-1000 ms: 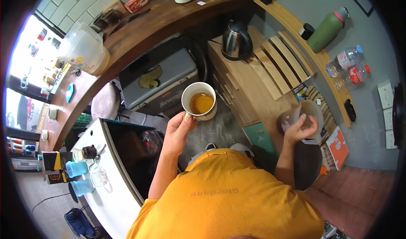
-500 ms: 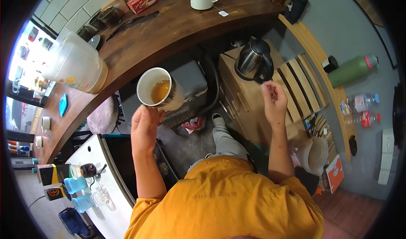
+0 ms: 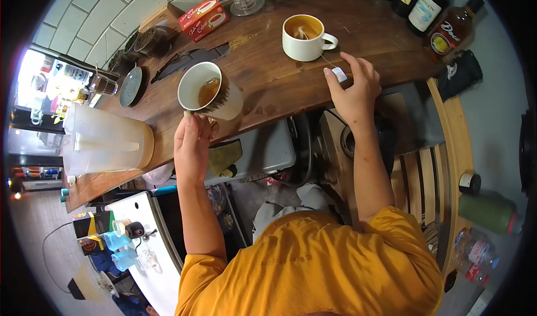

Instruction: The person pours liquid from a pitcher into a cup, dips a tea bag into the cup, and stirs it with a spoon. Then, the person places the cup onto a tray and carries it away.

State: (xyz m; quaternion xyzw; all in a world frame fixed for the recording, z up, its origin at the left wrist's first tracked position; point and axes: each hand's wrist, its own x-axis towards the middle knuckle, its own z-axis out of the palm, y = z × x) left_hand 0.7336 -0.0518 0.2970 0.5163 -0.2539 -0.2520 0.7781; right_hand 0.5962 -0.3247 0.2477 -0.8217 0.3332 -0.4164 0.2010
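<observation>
A large pale mug (image 3: pixel 229 104) with brown liquid in its bottom is held by my left hand (image 3: pixel 193 139), whose fingers close on its handle. It tilts toward me over the counter's near edge. My right hand (image 3: pixel 358 89) reaches over the counter with thumb and forefinger apart. Between them lies the white tea bag tag (image 3: pixel 339 74), though I cannot tell whether the thumb touches it. The tag's string runs up to a white teacup (image 3: pixel 302 48) with an orange-brown inside, standing on the counter with its handle toward my right hand.
The wooden counter (image 3: pixel 263 83) bears a red tea box (image 3: pixel 203 19), a dark flat strip (image 3: pixel 187 60), a saucer (image 3: pixel 131 86) and a large plastic pitcher (image 3: pixel 106 139). Syrup bottles (image 3: pixel 447 33) stand back right. Below is a slatted wooden rack (image 3: pixel 425 173).
Both hands have moved forward to the counter, the left carrying the mug. My right hand has left the area by the kettle and is now beside the tea bag tag. The view has shifted too.
</observation>
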